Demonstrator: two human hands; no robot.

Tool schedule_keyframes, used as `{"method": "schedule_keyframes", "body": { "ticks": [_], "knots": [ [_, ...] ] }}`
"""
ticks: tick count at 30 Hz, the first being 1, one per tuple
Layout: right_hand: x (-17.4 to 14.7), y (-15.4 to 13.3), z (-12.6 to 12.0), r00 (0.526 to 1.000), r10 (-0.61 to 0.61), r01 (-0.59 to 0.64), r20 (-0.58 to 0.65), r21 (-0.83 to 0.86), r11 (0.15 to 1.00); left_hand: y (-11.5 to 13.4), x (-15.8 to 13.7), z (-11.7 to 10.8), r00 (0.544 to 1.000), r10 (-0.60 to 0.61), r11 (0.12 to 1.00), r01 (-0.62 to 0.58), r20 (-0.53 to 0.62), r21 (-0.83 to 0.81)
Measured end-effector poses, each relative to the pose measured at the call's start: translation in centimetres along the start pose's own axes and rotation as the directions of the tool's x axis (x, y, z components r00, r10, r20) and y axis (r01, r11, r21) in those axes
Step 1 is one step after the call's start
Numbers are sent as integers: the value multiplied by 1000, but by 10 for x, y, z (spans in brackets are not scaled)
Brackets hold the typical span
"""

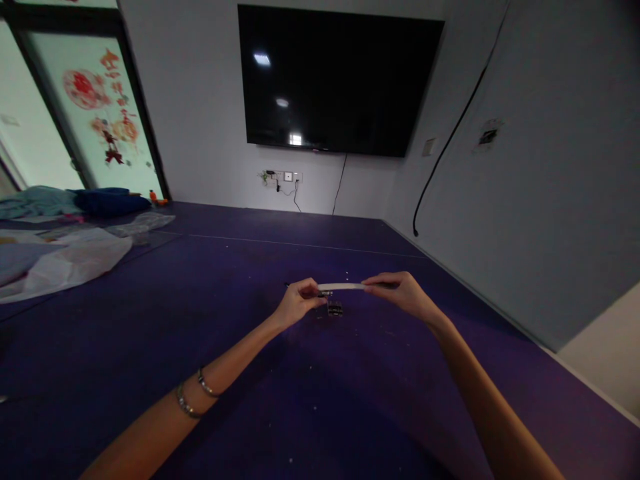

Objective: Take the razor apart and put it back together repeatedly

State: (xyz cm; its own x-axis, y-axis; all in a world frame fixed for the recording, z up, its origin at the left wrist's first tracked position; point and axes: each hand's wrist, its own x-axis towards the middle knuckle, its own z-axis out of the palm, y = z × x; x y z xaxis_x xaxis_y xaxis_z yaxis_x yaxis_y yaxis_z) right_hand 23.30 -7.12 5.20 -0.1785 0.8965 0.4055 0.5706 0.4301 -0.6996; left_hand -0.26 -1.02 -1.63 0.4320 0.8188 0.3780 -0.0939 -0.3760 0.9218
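Observation:
A narrow off-white strip (341, 287), slightly bowed, spans the gap between my two hands. My left hand (295, 305) pinches its left end, and a small silvery metal piece (326, 293) shows at those fingertips, its kind too small to make out. The strip's right end is pinched between the thumb and fingers of my right hand (403, 291). Just below the strip, a small dark object with shiny parts (335, 309) appears to lie on the purple surface (320, 393). Two bracelets (187, 401) circle my left forearm.
White plastic sheeting (80, 263) and folded cloths (107, 201) lie at the far left. A black cable (450, 137) hangs down the right wall. Ahead, a television (340, 80) is mounted above wall sockets (289, 177). Small white specks dot the purple surface.

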Motion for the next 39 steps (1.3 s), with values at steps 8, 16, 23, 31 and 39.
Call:
{"method": "schedule_keyframes", "body": {
  "ticks": [8,16,23,31,39],
  "knots": [
    [-3,-6,-1,999,-29,31,45,-49,998,6,-4,2,1000,29,999,-29,5,42],
    [-3,-4,0,999,-28,29,33,-28,999,4,-3,2,999,54,998,-54,-1,42],
    [-2,4,-1,1000,8,-8,22,21,1000,7,-8,9,1000,11,997,-13,-18,-72],
    [-4,1,-4,998,-1,1,56,2,1000,10,-8,5,999,52,999,-52,-14,-8],
    [-3,4,-5,998,-12,12,53,1,1000,7,-6,3,998,58,998,-58,1,-11]
  ]
}}
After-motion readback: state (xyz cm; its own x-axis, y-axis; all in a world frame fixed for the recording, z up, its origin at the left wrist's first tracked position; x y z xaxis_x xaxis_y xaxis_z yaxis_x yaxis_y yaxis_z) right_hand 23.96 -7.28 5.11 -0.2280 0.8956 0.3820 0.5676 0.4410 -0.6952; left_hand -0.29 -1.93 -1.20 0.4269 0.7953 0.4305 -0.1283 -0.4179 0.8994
